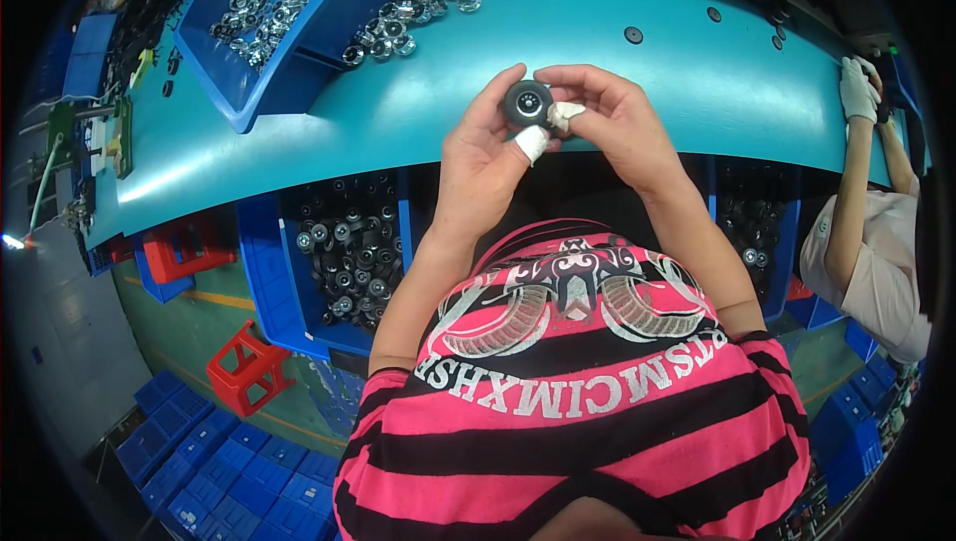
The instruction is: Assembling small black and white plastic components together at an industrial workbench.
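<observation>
Both my hands meet over the near edge of the teal table (pixel 428 113), around one small black toy wheel (pixel 529 101) with a silvery hub facing up. My left hand (pixel 485 148) grips it from the left, its white-wrapped thumb below the tyre. From the right, my right hand (pixel 609 121) pinches the wheel's side, with a pale covering on its thumb too. The fingers behind the wheel are partly hidden.
A blue bin (pixel 214 83) of shiny hubs stands at the back left, with loose hubs (pixel 393 33) beside it. Below the table edge, blue bins hold finished-looking wheels (pixel 349 257). Black discs (pixel 633 35) lie at the far right. A gloved co-worker (pixel 866 232) works at the right.
</observation>
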`<state>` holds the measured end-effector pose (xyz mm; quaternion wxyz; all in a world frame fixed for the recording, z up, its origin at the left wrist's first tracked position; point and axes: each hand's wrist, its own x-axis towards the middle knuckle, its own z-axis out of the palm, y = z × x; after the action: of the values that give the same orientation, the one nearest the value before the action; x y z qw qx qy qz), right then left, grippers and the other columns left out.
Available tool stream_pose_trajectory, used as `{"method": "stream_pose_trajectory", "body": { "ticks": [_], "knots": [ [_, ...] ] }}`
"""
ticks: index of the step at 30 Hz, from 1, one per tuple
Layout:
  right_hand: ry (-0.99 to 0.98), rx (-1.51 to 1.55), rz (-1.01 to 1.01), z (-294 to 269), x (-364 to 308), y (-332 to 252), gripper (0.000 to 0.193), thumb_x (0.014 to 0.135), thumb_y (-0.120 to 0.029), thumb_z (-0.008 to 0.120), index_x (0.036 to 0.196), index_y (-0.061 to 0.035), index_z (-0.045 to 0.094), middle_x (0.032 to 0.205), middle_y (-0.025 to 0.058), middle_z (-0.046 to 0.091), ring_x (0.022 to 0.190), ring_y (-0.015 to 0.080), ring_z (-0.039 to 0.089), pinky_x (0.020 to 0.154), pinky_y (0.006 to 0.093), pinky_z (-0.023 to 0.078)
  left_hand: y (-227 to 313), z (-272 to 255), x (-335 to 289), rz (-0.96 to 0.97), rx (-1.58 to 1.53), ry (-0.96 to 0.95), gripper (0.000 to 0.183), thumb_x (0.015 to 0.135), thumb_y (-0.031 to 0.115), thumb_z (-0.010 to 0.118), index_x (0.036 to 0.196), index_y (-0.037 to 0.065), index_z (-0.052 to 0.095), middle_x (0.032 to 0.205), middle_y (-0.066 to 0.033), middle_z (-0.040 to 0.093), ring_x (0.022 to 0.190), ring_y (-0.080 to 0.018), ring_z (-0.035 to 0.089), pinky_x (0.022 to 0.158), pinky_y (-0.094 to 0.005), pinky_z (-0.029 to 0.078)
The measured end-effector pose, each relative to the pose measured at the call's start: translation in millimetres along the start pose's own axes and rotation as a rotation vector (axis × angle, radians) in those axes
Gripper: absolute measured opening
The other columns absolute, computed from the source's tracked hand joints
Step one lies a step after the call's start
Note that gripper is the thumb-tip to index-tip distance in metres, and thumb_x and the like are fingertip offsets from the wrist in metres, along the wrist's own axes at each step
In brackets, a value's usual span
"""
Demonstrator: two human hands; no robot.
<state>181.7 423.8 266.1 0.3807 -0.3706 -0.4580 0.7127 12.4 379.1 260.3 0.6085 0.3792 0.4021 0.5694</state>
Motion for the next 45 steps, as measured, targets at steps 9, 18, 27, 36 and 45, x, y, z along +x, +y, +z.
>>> {"method": "stream_pose_trajectory", "body": {
  "ticks": [9,18,27,36,45],
  "knots": [
    [-0.020,-0.010,0.040,3.3,-1.7,-0.2,0.033,0.090,-0.005,0.062,0.123,0.0021,0.066,0.109,0.0076,0.071,0.091,0.0116,0.065,0.083,0.0267,0.053,7.8,-9.5,-6.3,0.009,0.125,-0.035,0.058,0.087,-0.002,0.072,0.140,-0.001,0.050,0.117,-0.0131,0.064,0.102,-0.0191,0.065,0.081,-0.0312,0.060],
    [0.010,-0.178,-0.044,10.0,-8.7,4.8,0.032,0.090,-0.004,0.064,0.122,0.0002,0.068,0.107,0.0067,0.071,0.097,0.0122,0.066,0.088,0.0286,0.053,10.3,-12.9,-10.2,0.302,0.659,0.073,0.047,0.077,-0.003,0.078,0.121,0.000,0.062,0.104,-0.0058,0.060,0.090,-0.0158,0.064,0.073,-0.0282,0.057],
    [-0.016,-0.135,0.047,8.8,-13.2,0.8,0.033,0.085,-0.003,0.064,0.117,0.0028,0.068,0.103,0.0066,0.071,0.095,0.0112,0.066,0.088,0.0273,0.053,14.5,0.2,-11.0,0.369,0.863,0.105,0.049,0.068,-0.004,0.077,0.116,0.004,0.068,0.099,-0.0079,0.059,0.085,-0.0165,0.063,0.068,-0.0271,0.055],
    [0.021,-0.137,0.074,-6.0,-9.9,0.5,0.030,0.083,-0.001,0.062,0.112,0.0042,0.069,0.097,0.0069,0.071,0.088,0.0104,0.066,0.081,0.0255,0.053,5.6,11.6,0.6,0.351,0.829,0.073,0.048,0.068,-0.003,0.075,0.115,0.003,0.068,0.097,-0.0089,0.059,0.086,-0.0193,0.063,0.069,-0.0290,0.054],
    [0.442,-0.692,-0.428,-210.2,-11.4,-77.5,0.021,0.088,-0.020,0.072,0.102,-0.0056,0.075,0.087,0.0026,0.072,0.078,0.0094,0.061,0.071,0.0266,0.050,18.5,18.7,-46.4,0.116,1.365,0.232,0.050,0.070,0.007,0.080,0.118,0.002,0.066,0.099,-0.0156,0.063,0.093,-0.0321,0.062,0.083,-0.0392,0.050]
  ]
}}
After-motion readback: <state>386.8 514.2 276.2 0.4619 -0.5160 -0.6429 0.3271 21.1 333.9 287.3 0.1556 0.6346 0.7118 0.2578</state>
